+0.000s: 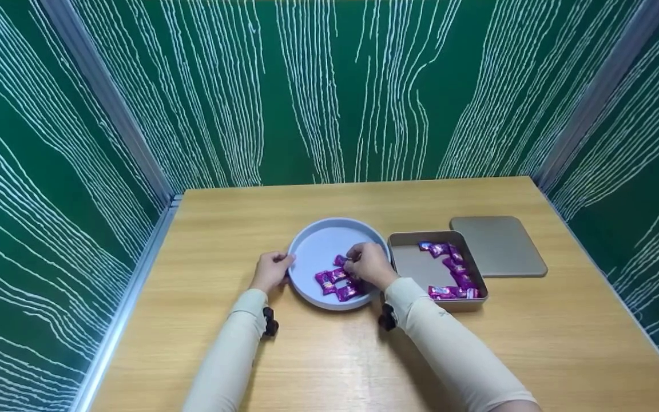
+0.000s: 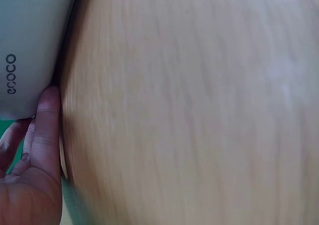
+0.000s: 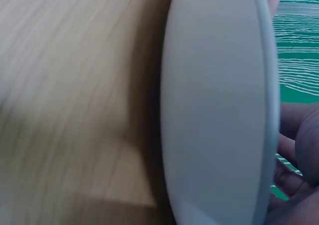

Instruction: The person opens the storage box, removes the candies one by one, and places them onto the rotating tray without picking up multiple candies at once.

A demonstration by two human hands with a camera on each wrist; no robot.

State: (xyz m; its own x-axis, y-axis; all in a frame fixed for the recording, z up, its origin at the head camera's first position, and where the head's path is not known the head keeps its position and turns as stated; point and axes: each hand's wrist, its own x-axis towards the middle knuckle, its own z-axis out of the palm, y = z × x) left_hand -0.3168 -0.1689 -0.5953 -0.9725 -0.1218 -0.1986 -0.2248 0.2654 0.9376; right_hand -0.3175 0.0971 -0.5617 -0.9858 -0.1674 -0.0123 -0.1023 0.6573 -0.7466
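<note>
A round pale-blue tray (image 1: 313, 246) with a raised rim sits on the table, holding several purple foil-wrapped candies (image 1: 325, 282) in its lower right part. My left hand (image 1: 270, 270) grips the tray's left edge, the thumb at the rim; in the left wrist view, fingers (image 2: 47, 130) lie against its side wall, which bears the word "ecoco". Over the tray, my right hand (image 1: 370, 264) pinches one wrapped candy (image 1: 340, 260) at the fingertips. The right wrist view shows mostly the tray's outer wall (image 3: 214, 105), hiding the candies behind it.
Right of the tray stands a square metal tin (image 1: 412, 266), with more purple candies (image 1: 443, 292) along its far, right and near sides. Its flat lid-like panel (image 1: 501, 246) lies beyond it on the wooden table (image 1: 329, 355). Green patterned walls (image 1: 306, 91) enclose the table.
</note>
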